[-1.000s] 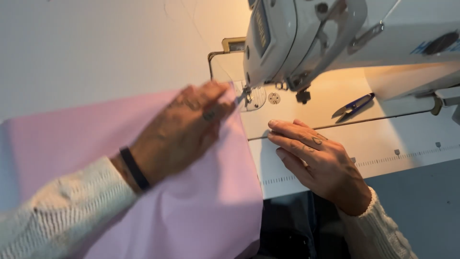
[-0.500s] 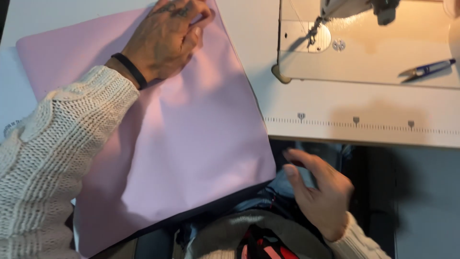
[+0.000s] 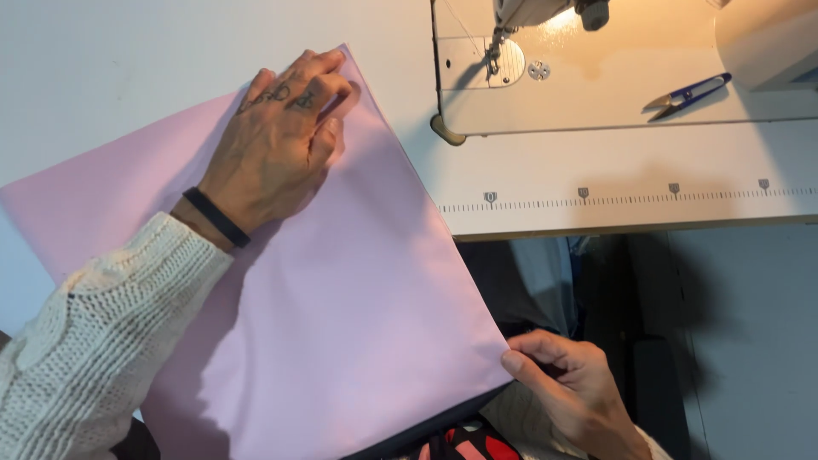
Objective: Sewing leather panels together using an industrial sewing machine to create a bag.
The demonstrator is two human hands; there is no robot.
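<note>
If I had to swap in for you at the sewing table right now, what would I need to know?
Left hand: flat on the pink cloth, pressing near its far corner.
Right hand: pinching the cloth's near corner, off the table edge.
The cloth lies spread on the table, left of the sewing machine, not under the needle.
Blue snips lie by the machine.
No stitching shows on the cloth.

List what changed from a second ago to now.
The pink fabric has been pulled back from the sewing machine's needle toward the person. The right hand left the table, dropped below its edge and now pinches the fabric's near corner. The left hand stays flat on the fabric; the blue thread snips lie unmoved.
</note>
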